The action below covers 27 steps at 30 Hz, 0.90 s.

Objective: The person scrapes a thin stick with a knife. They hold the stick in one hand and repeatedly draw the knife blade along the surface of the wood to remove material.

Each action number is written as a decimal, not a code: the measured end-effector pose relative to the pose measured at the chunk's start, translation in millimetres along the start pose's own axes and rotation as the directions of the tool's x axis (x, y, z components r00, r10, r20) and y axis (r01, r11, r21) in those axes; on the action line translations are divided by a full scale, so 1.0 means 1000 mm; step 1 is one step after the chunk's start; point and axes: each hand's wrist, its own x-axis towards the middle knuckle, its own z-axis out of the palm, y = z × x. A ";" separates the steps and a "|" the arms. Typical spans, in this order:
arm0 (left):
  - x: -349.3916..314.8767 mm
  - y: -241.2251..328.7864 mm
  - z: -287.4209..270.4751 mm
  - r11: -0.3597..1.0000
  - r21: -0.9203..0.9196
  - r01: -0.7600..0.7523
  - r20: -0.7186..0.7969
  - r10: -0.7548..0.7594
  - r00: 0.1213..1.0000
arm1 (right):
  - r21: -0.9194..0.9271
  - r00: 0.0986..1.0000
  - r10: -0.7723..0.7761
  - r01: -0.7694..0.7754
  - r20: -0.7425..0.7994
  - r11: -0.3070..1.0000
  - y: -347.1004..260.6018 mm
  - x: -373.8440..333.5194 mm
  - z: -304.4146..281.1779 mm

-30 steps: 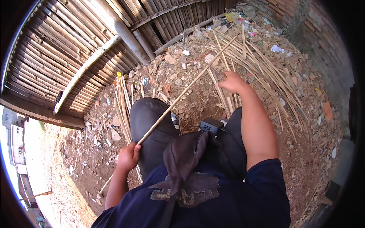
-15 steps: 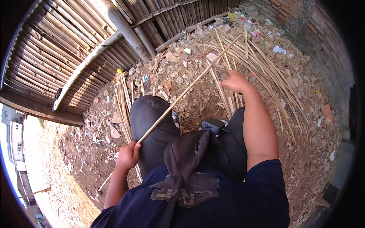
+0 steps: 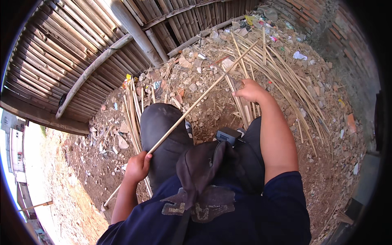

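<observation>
The stick [image 3: 202,98], crossing the left knee [image 3: 160,118], has scarcely moved — the left hand [image 3: 138,166] still pinches it; the right hand's [image 3: 251,90] grip I cannot tell. Strips [image 3: 286,77] lie beyond.

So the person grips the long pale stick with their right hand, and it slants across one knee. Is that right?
Not quite: the head view shows the left hand gripping the long pale stick, not the right hand. It does slant across one knee.
</observation>
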 end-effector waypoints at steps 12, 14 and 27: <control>-0.002 0.001 0.001 0.999 0.038 0.006 0.005 -0.007 1.000 | -0.001 0.986 -0.090 0.091 0.144 0.996 -0.019 -0.014 -0.003; 0.000 -0.001 0.001 1.000 0.026 -0.011 -0.005 0.011 1.000 | 0.057 0.999 -0.001 0.004 -0.051 0.998 -0.004 0.001 0.004; -0.001 0.003 0.004 1.000 0.024 0.013 -0.024 -0.012 1.000 | -0.069 0.990 -0.116 0.110 -0.080 0.992 -0.008 -0.008 0.010</control>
